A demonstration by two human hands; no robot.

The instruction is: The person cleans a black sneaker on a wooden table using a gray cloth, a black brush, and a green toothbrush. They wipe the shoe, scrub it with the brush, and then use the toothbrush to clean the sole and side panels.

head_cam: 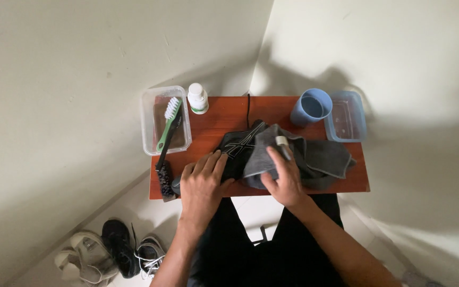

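Note:
A black shoe (pixel 237 146) lies on the small wooden table (pixel 213 127), partly wrapped in a grey cloth (pixel 320 159). My left hand (pixel 204 183) rests flat on the near end of the shoe, fingers spread. My right hand (pixel 284 178) presses the grey cloth against the shoe and grips a small pale-tipped object (pixel 282 143); what kind of thing it is cannot be told.
A clear tub (pixel 152 125) holds a green-handled brush (pixel 168 122); a black brush (pixel 164 178) lies by the table's left edge. A white bottle (pixel 197 98), blue cup (pixel 310 106) and blue-tinted tub (pixel 346 117) stand at the back. Several shoes (pixel 115 255) sit on the floor at left.

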